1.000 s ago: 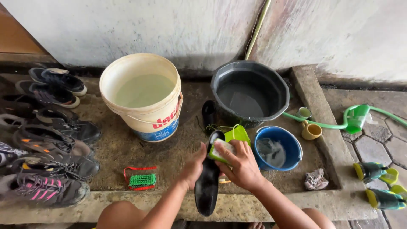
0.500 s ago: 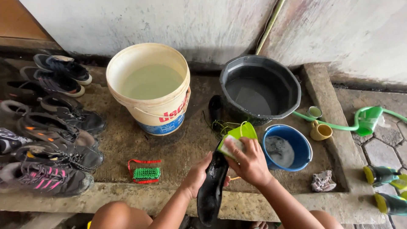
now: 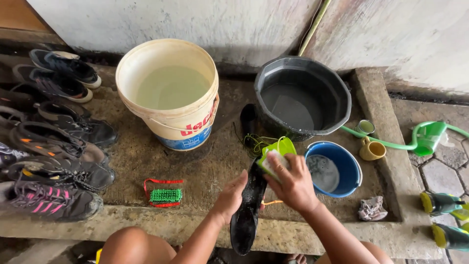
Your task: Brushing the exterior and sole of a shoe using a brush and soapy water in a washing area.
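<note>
A black shoe [image 3: 246,208] sits at the centre bottom of the view, its dark sole facing up, over the edge of the concrete ledge [image 3: 205,171]. The left hand [image 3: 230,195] curls around its side at about 9 o'clock, gripping it. The right hand [image 3: 293,183] is closed on a green brush [image 3: 274,155], pressed against the shoe's upper end, probably bristles down. At 3 o'clock, a blue bowl [image 3: 342,168] of cloudy water. At 12 to 1 o'clock, a dark basin [image 3: 303,95]; at 11, a cream bucket [image 3: 168,93]. A red-green brush [image 3: 165,194] lies at 9, with a row of shoes [image 3: 53,146] beyond
</note>
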